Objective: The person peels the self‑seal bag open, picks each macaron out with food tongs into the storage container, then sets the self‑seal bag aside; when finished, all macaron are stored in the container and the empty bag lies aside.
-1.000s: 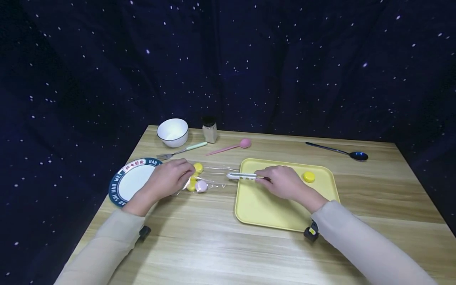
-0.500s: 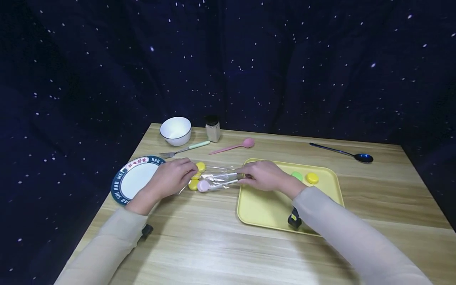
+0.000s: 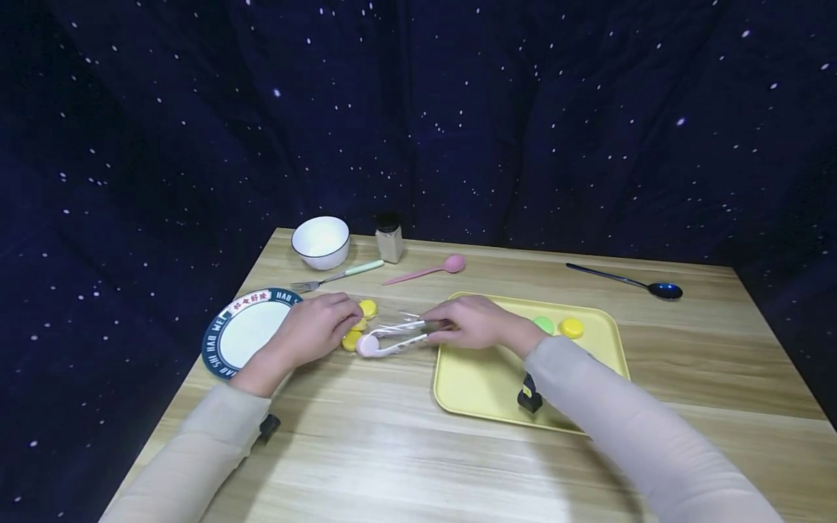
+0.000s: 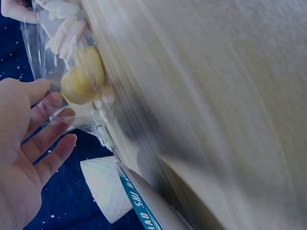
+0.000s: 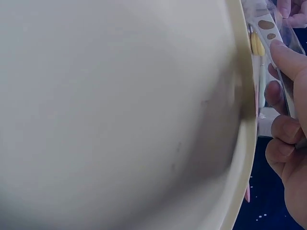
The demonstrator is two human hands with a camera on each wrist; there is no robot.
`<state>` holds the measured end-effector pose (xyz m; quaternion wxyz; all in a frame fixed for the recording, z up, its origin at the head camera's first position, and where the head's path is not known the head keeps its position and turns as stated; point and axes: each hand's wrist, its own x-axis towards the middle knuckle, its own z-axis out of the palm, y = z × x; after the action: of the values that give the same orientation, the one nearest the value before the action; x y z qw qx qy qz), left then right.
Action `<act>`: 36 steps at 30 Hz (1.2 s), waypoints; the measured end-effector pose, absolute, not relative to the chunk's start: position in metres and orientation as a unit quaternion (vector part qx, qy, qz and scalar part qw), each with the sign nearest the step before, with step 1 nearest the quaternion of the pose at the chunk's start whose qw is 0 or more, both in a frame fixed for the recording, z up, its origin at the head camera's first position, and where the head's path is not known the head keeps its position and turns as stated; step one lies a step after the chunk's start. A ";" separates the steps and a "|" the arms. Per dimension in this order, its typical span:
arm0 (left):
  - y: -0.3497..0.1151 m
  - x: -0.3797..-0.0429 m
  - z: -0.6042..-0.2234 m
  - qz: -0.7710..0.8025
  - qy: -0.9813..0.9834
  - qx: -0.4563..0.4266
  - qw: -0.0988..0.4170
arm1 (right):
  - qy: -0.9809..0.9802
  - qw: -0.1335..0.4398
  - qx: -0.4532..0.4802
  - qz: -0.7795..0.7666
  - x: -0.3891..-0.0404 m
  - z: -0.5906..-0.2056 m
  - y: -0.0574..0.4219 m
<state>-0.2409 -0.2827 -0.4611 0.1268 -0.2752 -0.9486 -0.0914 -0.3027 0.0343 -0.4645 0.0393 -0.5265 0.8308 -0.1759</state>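
Observation:
My left hand pinches the left end of a clear plastic bag between thumb and forefinger. Several yellow macarons lie inside it, close to the fingertips. White tongs reach into the bag from its right side, and my right hand grips them near the tray's left edge. Between the tong tips sits a pale lilac macaron. In the right wrist view, the thumb presses on the spotted arm of the tongs. A green macaron and a yellow macaron lie on the yellow tray.
A blue-rimmed plate is beside the left forearm. Behind it are a white bowl, a fork, a dark-lidded jar and a pink spoon. A dark blue spoon lies at the back right.
My right hand has moved left off the tray, bringing the tongs into the bag, where they spread around the lilac macaron. The green macaron has come into view. The left hand stays put.

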 end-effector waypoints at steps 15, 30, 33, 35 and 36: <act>-0.284 -0.240 -0.460 -0.087 -0.948 -0.277 0.131 | 0.840 0.091 -0.491 -0.210 -0.304 -0.470 0.039; -0.282 -0.239 -0.460 -0.089 -0.947 -0.281 0.129 | 0.811 0.197 -0.456 -0.309 -0.307 -0.473 0.030; -0.282 -0.239 -0.460 -0.088 -0.948 -0.279 0.127 | 0.811 0.190 -0.459 -0.309 -0.307 -0.473 0.032; -0.283 -0.239 -0.461 -0.088 -0.948 -0.279 0.126 | 0.813 0.183 -0.459 -0.309 -0.306 -0.473 0.035; -0.283 -0.239 -0.461 -0.087 -0.948 -0.278 0.127 | 0.814 0.178 -0.460 -0.307 -0.306 -0.473 0.036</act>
<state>-0.2390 -0.2833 -0.4611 0.1267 -0.2779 -0.9482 -0.0872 -0.3058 0.0362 -0.4735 0.1784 -0.4596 0.8140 -0.3072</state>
